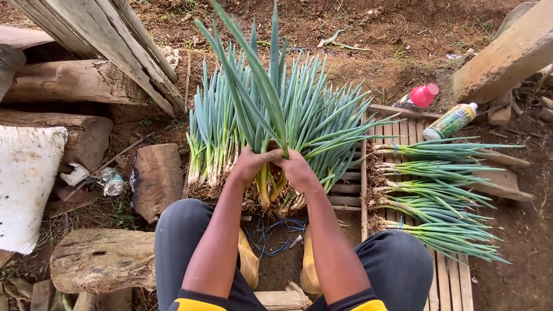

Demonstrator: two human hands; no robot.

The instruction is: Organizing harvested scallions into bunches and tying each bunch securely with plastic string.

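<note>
Bare muddy ground [368,34] with logs all round. Both hands, left hand [251,163] and right hand [296,169], have their grip clamped on an upright bunch of spring onions [271,109]; its roots are hidden behind them. Tied bundles [438,196] lie on a slatted pallet [452,282], partly cut off.

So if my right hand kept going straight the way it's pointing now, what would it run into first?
The right hand points up and leftward, already touching the left hand around the held bunch of green spring onions. Those stalks come first, probably; depth is unclear.
</note>
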